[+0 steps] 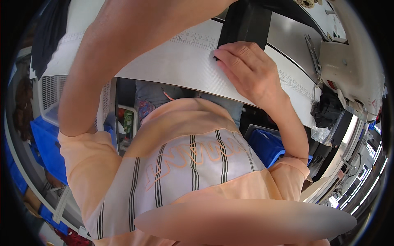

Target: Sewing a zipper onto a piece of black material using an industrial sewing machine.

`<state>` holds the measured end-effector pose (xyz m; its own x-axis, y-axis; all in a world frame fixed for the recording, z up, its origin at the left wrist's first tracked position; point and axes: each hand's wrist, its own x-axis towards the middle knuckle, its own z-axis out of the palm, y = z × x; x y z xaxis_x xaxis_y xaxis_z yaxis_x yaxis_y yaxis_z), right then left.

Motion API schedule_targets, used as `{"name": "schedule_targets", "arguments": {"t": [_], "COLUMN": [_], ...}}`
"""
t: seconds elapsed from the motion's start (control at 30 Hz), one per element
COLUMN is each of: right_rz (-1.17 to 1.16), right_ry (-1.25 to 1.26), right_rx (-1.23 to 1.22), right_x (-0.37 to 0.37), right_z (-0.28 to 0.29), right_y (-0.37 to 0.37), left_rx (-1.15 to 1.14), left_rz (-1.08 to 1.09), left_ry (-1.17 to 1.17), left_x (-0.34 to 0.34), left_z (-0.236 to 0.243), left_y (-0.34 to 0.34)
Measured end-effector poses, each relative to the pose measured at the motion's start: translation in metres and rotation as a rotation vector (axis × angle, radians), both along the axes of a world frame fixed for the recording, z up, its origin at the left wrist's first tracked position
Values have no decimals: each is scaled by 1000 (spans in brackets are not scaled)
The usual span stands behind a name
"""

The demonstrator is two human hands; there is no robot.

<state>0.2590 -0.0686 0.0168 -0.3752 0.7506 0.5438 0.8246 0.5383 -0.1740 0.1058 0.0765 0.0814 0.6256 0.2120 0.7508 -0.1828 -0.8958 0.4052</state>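
1. The right hand (248, 69) has thumb and forefinger pressed together, seemingly pinching a small dark bit (216, 58); whether that bit is part of the cloth above it, I cannot tell.
2. The flat, straight-sided black fabric strip (248, 24) runs from the top edge down to this hand, which covers its near end; it crosses the pale white worktable with printed ruler markings (172, 67).
3. The bare left forearm (135, 37) reaches across the table; the left hand lies beyond the upper edge, so its state cannot be told.
4. Farther right lie a slim silver metal tool (312, 53) and a cream-coloured machine housing (349, 69); both stand apart from the hand.
5. The step in hand looks like positioning the strip's near end; the next move seems to call for a steady pinch and the fabric kept flat.
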Motion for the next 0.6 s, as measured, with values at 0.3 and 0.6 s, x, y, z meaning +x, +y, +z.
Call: {"name": "schedule_targets", "arguments": {"t": [0.3,0.6], "right_rz": [-94,-34], "right_ry": [154,-35], "right_rx": [-2,189], "right_x": [5,4], "right_z": [0,-25], "right_y": [-8,-13], "left_rx": [-83,26], "left_rz": [-82,12], "left_ry": [9,179], "left_x": [2,-5], "left_z": [0,4], "left_y": [5,3]}}
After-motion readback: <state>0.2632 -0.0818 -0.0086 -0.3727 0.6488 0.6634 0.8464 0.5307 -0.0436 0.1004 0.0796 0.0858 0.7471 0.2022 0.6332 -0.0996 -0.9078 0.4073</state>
